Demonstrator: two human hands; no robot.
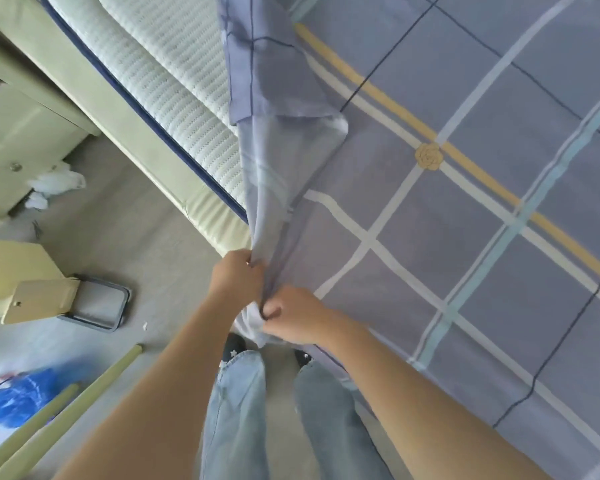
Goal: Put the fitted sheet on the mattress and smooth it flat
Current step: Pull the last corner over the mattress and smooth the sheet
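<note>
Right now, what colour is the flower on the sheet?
Yellowish tan, on the fitted sheet's flower; head view.

Grey floor (125, 237) with even daylight, no hard shadows. Pale green padded bed frame (142, 157) runs diagonally across it. Left of the frame, a matching pale cabinet (18, 140) with round knobs; white crumpled plastic (54, 183) at its foot. Nearer than the cabinet, a grey bin (99, 304) with a tan swing lid. Near the bin, a blue blurred bundle (18, 396) and pale green rails (84, 393).
</note>
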